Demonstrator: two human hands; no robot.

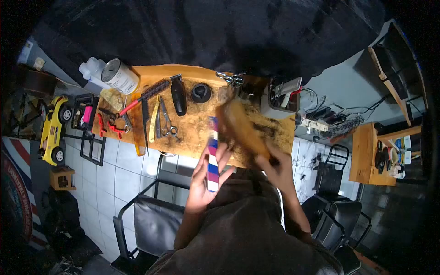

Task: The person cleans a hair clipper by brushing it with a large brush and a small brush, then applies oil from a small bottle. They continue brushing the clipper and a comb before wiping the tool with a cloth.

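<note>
My left hand (200, 182) holds a striped comb (212, 169) in blue, white and purple-red, upright between thumb and fingers with its teeth pointing away from me. My right hand (278, 168) grips the near end of a brown wooden brush (244, 130), smeared by motion. The brush slants over the wooden table (197, 137), its far end close to the comb's teeth. Left of the comb on the table lie scissors (168, 123), a yellow straight razor (154, 123) and a black hair clipper (178, 96). Dark hair clippings cover parts of the tabletop.
A round black container (200, 93) stands near the back edge, with a tin can (120, 77) at the back left. A grey bin of tools (280, 103) is at the back right. Black chairs (158, 224) flank me, and a yellow toy car (55, 130) is far left.
</note>
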